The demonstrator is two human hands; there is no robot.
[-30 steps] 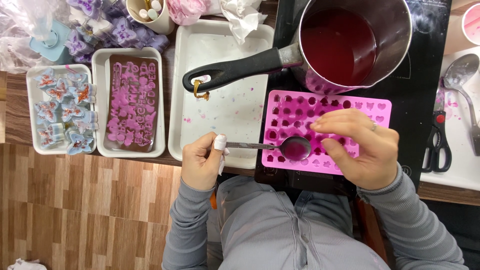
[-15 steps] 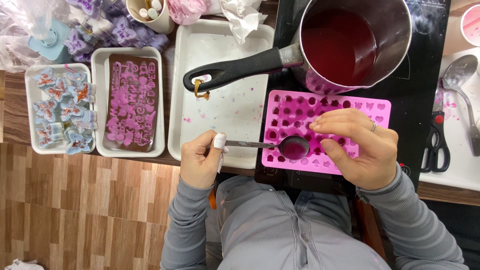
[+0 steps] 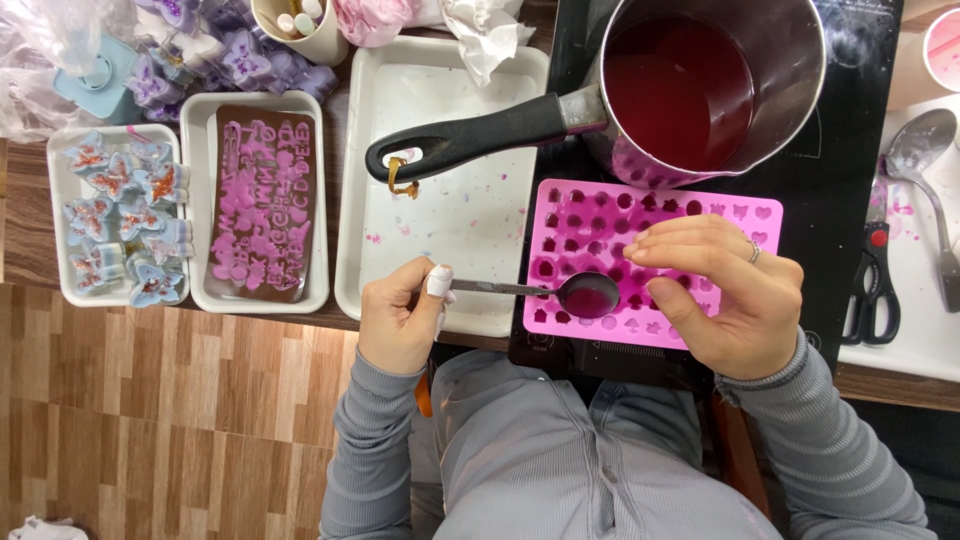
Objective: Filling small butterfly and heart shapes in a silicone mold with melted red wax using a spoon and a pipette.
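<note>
a small spoon (image 3: 560, 293) is pinched by its thin handle between the thumb and curled fingers of the left hand (image 3: 402, 320), the thumb tip being wrapped in a white bandage; its bowl, filled with dark red liquid, is held level just over the near rows of a pink silicone mould (image 3: 600, 225). the right hand (image 3: 725, 295) is laid on the right part of that mould, fingers loosely bent and released, nothing being grasped, with a ring worn on one finger. the mould is set on a black cooktop (image 3: 850, 140) at the near edge of the desk, and many of its far cavities are seen already filled with red. just beyond it a steel saucepan (image 3: 700, 80) of red liquid is stood, its black handle stretched left over a white tray (image 3: 450, 210) speckled with pink drops. further left, at the near left edge of the desk, a brown letter mould (image 3: 262, 210) is carried in a second white tray, and pale butterfly shapes (image 3: 125, 220) in a third. black scissors (image 3: 872, 290) and a large metal spoon (image 3: 925, 160) are laid at the right edge. a wooden plank floor (image 3: 150, 420) is seen below the desk. compared with a second ago, the spoon has been kept over the same near rows, shifted only slightly, and both hands have hardly been moved.
</note>
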